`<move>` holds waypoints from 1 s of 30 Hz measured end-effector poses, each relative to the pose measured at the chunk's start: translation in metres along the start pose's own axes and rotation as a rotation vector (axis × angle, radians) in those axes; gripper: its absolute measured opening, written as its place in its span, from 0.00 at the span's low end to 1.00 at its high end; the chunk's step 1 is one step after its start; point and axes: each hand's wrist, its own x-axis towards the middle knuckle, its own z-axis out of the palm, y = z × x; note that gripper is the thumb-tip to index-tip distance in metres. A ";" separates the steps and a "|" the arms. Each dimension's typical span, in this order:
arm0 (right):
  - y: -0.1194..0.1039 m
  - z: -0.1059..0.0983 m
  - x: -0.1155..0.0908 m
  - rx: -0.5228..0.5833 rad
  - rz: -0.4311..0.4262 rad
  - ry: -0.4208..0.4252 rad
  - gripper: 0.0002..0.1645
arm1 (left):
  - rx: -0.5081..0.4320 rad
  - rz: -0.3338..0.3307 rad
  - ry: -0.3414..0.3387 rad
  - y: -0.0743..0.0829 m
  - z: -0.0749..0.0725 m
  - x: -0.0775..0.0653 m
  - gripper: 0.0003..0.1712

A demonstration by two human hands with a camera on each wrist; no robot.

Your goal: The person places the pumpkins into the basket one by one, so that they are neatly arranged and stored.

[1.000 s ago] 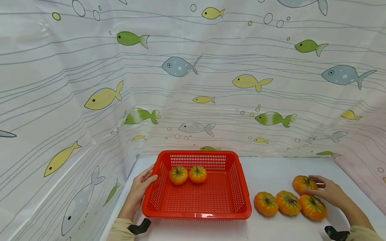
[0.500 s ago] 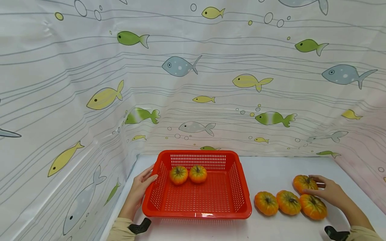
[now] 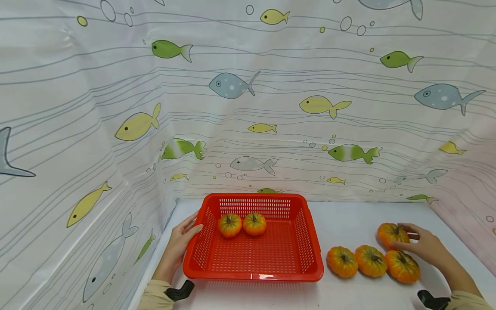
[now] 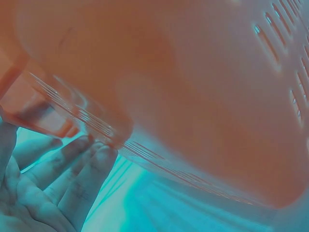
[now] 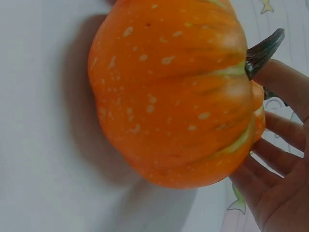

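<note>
A red plastic basket (image 3: 252, 276) with slotted walls stands in the middle of the table in the head view. Inside, near its back left, sit two small orange-and-yellow pumpkins (image 3: 229, 225). My left hand (image 3: 182, 239) holds the basket's left rim, thumb on top and fingers outside; in the left wrist view its fingers (image 4: 79, 186) touch the rim's underside. To the right of the basket, my right hand (image 3: 422, 245) grips the rearmost loose pumpkin (image 3: 389, 234) between thumb and fingers. A nearer pumpkin (image 5: 174, 96) mostly hides the gripped one in the right wrist view.
A front row of loose pumpkins (image 3: 370, 261) lies right of the basket, the rightmost (image 3: 403, 268) just in front of the gripped one. White cloth covers the table (image 3: 341, 215). A fish-patterned curtain (image 3: 271, 107) encloses the back and sides.
The pumpkin in my right hand has shifted slightly up and back, with the hand. My left hand, the basket and the other pumpkins stay put.
</note>
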 end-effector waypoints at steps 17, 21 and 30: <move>-0.039 -0.014 -0.001 0.032 -0.052 0.025 0.56 | 0.000 -0.006 0.005 0.001 0.000 0.000 0.35; -0.053 -0.015 -0.001 0.048 -0.079 0.032 0.56 | 0.005 -0.002 0.000 0.002 0.001 0.000 0.35; -0.093 -0.014 0.002 0.042 -0.157 0.063 0.55 | 0.011 0.011 0.003 0.002 0.000 0.000 0.36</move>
